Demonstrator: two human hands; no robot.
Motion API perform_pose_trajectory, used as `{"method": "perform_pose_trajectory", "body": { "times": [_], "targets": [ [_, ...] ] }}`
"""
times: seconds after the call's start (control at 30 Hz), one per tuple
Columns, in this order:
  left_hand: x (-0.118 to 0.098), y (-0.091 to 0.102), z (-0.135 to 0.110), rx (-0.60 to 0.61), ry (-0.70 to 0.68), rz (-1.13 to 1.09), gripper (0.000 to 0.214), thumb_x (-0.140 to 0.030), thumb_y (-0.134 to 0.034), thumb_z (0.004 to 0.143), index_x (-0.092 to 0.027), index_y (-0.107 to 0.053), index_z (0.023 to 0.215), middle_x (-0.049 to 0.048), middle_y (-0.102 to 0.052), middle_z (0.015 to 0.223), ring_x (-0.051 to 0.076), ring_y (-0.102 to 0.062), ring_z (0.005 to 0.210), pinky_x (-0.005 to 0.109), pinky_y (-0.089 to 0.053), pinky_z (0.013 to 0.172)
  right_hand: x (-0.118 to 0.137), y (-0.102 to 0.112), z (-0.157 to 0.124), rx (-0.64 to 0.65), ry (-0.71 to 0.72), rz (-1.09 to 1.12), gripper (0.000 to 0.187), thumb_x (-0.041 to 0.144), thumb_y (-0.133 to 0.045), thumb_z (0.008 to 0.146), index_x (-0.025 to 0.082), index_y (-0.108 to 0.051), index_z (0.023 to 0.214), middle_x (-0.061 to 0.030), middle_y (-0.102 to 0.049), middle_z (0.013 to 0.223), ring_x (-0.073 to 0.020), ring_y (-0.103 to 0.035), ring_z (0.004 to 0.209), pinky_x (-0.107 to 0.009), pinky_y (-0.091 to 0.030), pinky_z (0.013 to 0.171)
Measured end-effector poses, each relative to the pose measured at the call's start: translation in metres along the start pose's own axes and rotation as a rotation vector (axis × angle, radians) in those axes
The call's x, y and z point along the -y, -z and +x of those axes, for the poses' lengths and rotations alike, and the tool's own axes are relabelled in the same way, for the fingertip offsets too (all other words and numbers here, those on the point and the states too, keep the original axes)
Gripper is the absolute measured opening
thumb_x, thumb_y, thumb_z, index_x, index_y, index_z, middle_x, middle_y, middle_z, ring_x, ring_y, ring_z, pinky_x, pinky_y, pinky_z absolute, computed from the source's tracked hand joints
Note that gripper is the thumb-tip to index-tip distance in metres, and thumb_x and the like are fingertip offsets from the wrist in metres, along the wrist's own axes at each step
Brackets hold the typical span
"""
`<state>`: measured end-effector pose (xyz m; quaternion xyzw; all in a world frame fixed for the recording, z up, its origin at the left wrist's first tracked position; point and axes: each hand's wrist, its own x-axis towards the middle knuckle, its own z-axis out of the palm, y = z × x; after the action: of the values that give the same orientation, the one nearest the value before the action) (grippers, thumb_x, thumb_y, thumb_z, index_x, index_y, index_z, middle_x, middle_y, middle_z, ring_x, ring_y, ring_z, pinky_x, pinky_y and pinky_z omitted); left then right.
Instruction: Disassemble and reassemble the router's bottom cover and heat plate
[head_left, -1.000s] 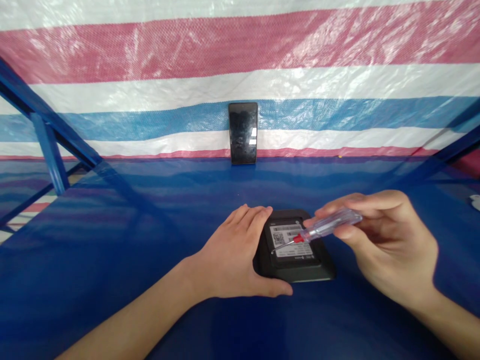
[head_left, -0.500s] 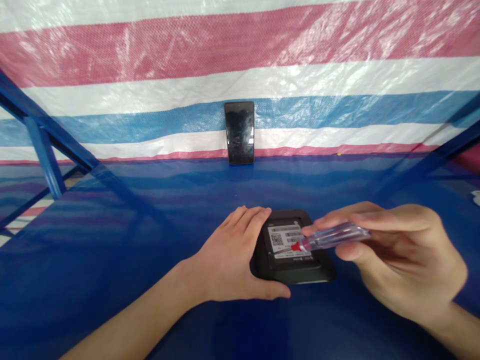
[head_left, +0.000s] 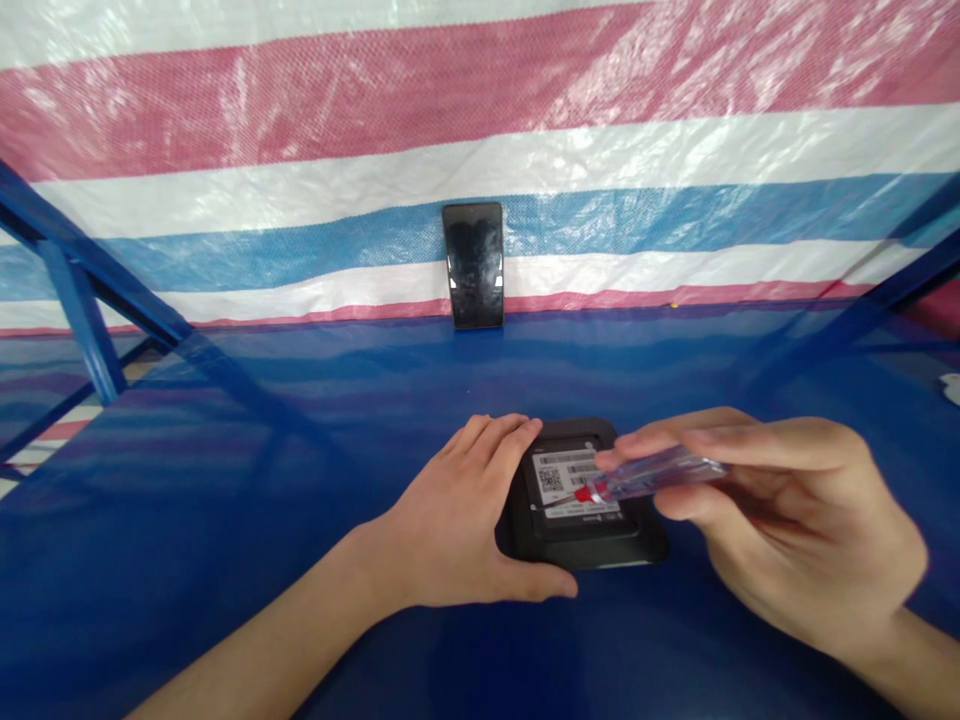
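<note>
A flat black device [head_left: 577, 550] lies on the blue surface with its white label, printed with a QR code and barcodes, facing up. My left hand [head_left: 457, 530] grips its left side, fingers over the top corner and thumb along the near edge. My right hand [head_left: 787, 510] pinches a small screwdriver [head_left: 645, 478] with a clear handle and red collar. Its thin shaft lies low over the label, with the tip near the label's lower left, and it is blurred. I cannot tell whether the tip touches the device.
A black smartphone [head_left: 473, 265] leans upright against a red, white and blue striped tarp [head_left: 480, 130] at the far side. A blue metal frame [head_left: 75, 290] crosses the left side. A small white object [head_left: 952, 388] sits at the right edge.
The screwdriver has swung from a raised slant to a flatter angle over the label, and my right hand has dropped lower. The whole scene has shifted slightly in view; my left hand still grips the device.
</note>
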<state>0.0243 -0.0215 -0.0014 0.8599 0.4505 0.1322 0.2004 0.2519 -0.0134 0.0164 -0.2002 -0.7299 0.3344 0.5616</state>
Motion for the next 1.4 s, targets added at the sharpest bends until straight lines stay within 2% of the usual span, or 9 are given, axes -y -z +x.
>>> {"method": "perform_pose_trajectory", "body": {
  "times": [0.13, 0.23, 0.33, 0.4, 0.5, 0.6, 0.87, 1.23, 1.4],
  "targets": [
    [0.001, -0.001, 0.000, 0.002, 0.000, -0.017, 0.112, -0.071, -0.080, 0.064, -0.014, -0.035, 0.148, 0.0223, -0.046, 0.150, 0.041, -0.044, 0.138, 0.061, -0.039, 0.113, 0.000, -0.001, 0.001, 0.005, 0.003, -0.003, 0.060, -0.014, -0.069, 0.074, 0.030, -0.066, 0.115, 0.0038, -0.080, 0.103, -0.0148, -0.076, 0.095, -0.026, -0.068, 0.076],
    [0.003, -0.002, -0.002, -0.025, -0.040, -0.057, 0.106, -0.068, -0.083, 0.065, -0.014, -0.037, 0.144, 0.0240, -0.046, 0.150, 0.042, -0.039, 0.142, 0.061, -0.039, 0.113, 0.000, -0.003, 0.000, -0.030, 0.000, -0.022, 0.053, -0.009, -0.073, 0.076, 0.030, -0.067, 0.112, 0.0028, -0.080, 0.099, -0.0158, -0.077, 0.092, -0.027, -0.069, 0.074],
    [0.006, -0.001, -0.007, -0.049, -0.113, -0.119, 0.084, -0.059, -0.087, 0.066, -0.019, -0.047, 0.128, 0.0235, -0.049, 0.147, 0.042, -0.030, 0.148, 0.061, -0.040, 0.112, -0.001, -0.005, 0.000, -0.058, -0.025, -0.023, 0.043, 0.000, -0.075, 0.079, 0.030, -0.068, 0.110, 0.0018, -0.080, 0.097, -0.0163, -0.077, 0.090, -0.027, -0.069, 0.072],
    [0.007, 0.001, -0.010, -0.039, -0.141, -0.149, 0.068, -0.055, -0.087, 0.069, -0.022, -0.050, 0.115, 0.0241, -0.045, 0.149, 0.041, -0.027, 0.150, 0.061, -0.042, 0.110, -0.002, -0.005, -0.001, -0.070, -0.041, -0.021, 0.043, 0.002, -0.076, 0.080, 0.031, -0.067, 0.110, 0.0024, -0.079, 0.097, -0.0157, -0.078, 0.089, -0.025, -0.068, 0.074],
    [0.008, 0.004, -0.014, 0.012, -0.149, -0.139, 0.049, -0.047, -0.083, 0.076, -0.023, -0.052, 0.105, 0.0241, -0.037, 0.154, 0.040, -0.029, 0.148, 0.058, -0.044, 0.109, -0.005, -0.004, -0.003, -0.085, -0.047, -0.051, 0.045, 0.000, -0.076, 0.078, 0.031, -0.066, 0.111, 0.0040, -0.079, 0.099, -0.0139, -0.078, 0.089, -0.023, -0.067, 0.078],
    [0.007, 0.006, -0.014, 0.028, -0.163, -0.097, 0.038, -0.042, -0.080, 0.081, -0.023, -0.055, 0.102, 0.0204, -0.037, 0.153, 0.039, -0.032, 0.146, 0.056, -0.043, 0.111, -0.006, -0.002, -0.003, -0.083, -0.039, -0.076, 0.043, 0.001, -0.076, 0.079, 0.030, -0.065, 0.110, 0.0039, -0.079, 0.099, -0.0133, -0.078, 0.090, -0.021, -0.066, 0.078],
    [0.006, 0.007, -0.014, 0.020, -0.196, -0.037, 0.034, -0.043, -0.078, 0.082, -0.023, -0.058, 0.102, 0.0160, -0.043, 0.148, 0.037, -0.035, 0.144, 0.055, -0.042, 0.113, -0.001, -0.004, 0.003, -0.163, -0.031, -0.048, 0.028, 0.014, -0.077, 0.084, 0.029, -0.067, 0.105, 0.0014, -0.080, 0.094, -0.0152, -0.079, 0.083, -0.023, -0.067, 0.071],
    [0.004, 0.007, -0.012, -0.002, -0.118, -0.112, 0.050, -0.039, -0.086, 0.073, -0.024, -0.047, 0.101, 0.0177, -0.047, 0.148, 0.036, -0.040, 0.142, 0.054, -0.044, 0.111, -0.003, -0.006, 0.000, -0.136, -0.043, -0.079, 0.035, 0.008, -0.077, 0.081, 0.030, -0.066, 0.106, 0.0019, -0.080, 0.095, -0.0170, -0.079, 0.084, -0.026, -0.067, 0.074],
    [0.005, 0.006, -0.011, -0.011, -0.114, -0.114, 0.052, -0.040, -0.085, 0.073, -0.024, -0.046, 0.103, 0.0179, -0.048, 0.147, 0.035, -0.041, 0.141, 0.054, -0.045, 0.109, -0.002, -0.006, 0.000, -0.097, -0.046, -0.101, 0.031, 0.012, -0.078, 0.081, 0.029, -0.066, 0.104, 0.0008, -0.080, 0.094, -0.0182, -0.079, 0.085, -0.025, -0.067, 0.070]
  ]
}}
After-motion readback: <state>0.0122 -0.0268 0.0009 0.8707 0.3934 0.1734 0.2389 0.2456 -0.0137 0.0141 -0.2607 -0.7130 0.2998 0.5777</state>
